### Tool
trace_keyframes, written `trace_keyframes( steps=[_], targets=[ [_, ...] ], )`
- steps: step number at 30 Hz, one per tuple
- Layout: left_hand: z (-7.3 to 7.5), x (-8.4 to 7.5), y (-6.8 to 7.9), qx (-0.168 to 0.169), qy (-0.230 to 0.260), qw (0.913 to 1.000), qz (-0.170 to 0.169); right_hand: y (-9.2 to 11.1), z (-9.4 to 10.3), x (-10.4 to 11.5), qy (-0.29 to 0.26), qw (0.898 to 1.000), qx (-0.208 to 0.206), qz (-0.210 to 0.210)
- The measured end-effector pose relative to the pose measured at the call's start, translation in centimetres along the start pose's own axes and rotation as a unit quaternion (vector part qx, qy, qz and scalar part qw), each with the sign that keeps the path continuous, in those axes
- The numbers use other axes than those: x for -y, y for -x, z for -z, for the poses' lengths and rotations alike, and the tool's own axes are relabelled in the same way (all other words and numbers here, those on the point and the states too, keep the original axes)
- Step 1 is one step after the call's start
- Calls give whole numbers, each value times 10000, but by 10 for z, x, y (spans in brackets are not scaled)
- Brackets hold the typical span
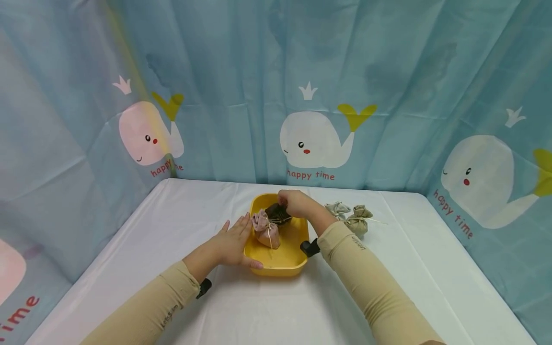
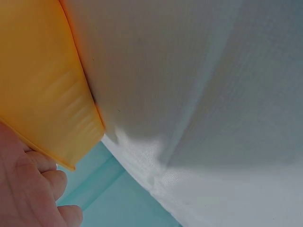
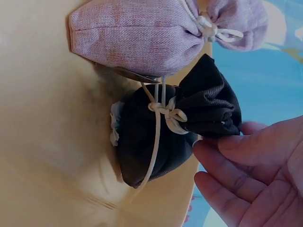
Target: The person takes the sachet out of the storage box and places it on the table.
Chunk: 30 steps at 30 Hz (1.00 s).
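Note:
A yellow plastic basin [image 1: 280,271] stands on the white table, with two drawstring pouches in it. The pink pouch [image 1: 266,233] leans at the basin's left side, its pale cord tied round the neck. Beside it lies a black pouch [image 3: 151,135], also tied with a pale cord. My right hand [image 1: 297,203] pinches the gathered top of this black pouch between thumb and fingers at the basin's far side. My left hand [image 1: 233,243] rests along the left rim, fingers extended and spread, thumb on the near rim. In the left wrist view the basin's outer wall [image 2: 47,85] shows above the fingers.
Right of the basin, partly behind my right forearm, sit an olive pouch [image 1: 359,221] and a pale grey-green pouch [image 1: 338,209]. A blue curtain [image 1: 233,139] with whale prints borders the table at the back and sides.

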<state>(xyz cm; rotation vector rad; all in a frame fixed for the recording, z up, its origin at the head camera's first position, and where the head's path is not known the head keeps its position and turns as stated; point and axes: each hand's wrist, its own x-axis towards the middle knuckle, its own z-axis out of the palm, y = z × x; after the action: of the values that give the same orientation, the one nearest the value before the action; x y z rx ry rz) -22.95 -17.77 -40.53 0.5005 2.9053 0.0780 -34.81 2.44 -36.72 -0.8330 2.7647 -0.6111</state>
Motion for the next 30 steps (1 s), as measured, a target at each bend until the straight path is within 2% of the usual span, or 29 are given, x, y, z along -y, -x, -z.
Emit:
trace_keyframes(
  steps=[5,11,16,23,30],
  targets=[
    [0,-1,0,-1,-33,10000,4,-2,-1,0,58,9998,172,23],
    [2,-2,1,24,-32,10000,0,-3,0,2,318,9986,313,289],
    [1,-1,0,67,-79,9999,35,-4,-1,2,494,9975,236,452],
    [2,-2,1,64,-90,9999,19,-6,-2,-1,576,9975,-15,404],
    [1,-2,1,57,-79,9999,57,-6,1,-5,656,9957,-233,615]
  ],
)
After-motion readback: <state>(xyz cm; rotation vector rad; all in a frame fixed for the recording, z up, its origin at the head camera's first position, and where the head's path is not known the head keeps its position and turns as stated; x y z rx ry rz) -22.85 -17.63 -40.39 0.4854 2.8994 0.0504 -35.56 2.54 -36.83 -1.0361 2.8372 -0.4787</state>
